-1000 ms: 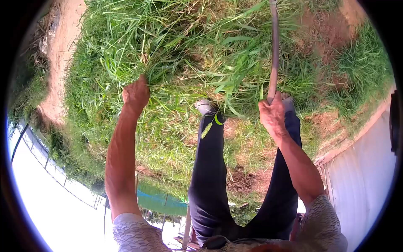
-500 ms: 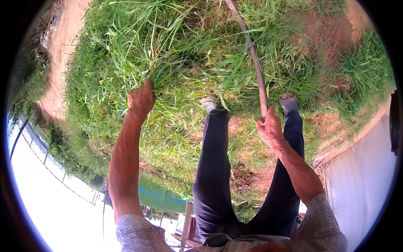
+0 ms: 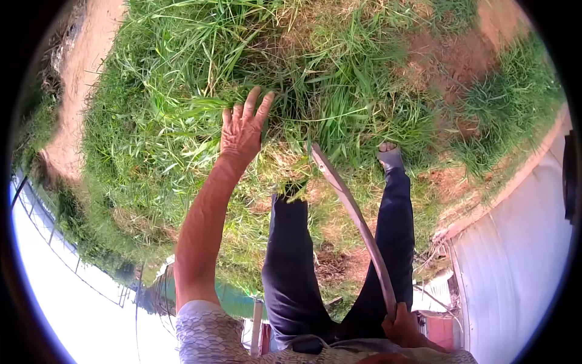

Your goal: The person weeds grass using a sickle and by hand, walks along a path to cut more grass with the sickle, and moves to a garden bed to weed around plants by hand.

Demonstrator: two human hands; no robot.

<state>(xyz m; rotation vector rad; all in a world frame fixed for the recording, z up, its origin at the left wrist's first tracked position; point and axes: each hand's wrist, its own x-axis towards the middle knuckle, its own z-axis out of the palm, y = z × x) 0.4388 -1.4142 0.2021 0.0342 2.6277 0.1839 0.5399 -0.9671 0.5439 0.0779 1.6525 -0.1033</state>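
My left hand (image 3: 242, 127) is over the tall green grass (image 3: 200, 67), its fingers stretched out and spread against the blades. Down by my hip, my right hand (image 3: 402, 326) is wrapped round the near end of a long, slightly bent wooden handle (image 3: 357, 221). The handle slants up and left between my legs, and its far end is at the grass close to my left leg. Any blade or head on it cannot be made out. Loose green blades cover my left foot.
My right foot (image 3: 391, 156) stands at the grass edge. Bare reddish soil (image 3: 445, 67) shows at upper right, and a dirt path (image 3: 85, 85) runs along the left. A pale sheet wall (image 3: 515, 242) stands at the right.
My left hand has gone from closed round grass to spread fingers, and moved right. My right hand has drawn back to the hip, pulling the handle's far end toward me.
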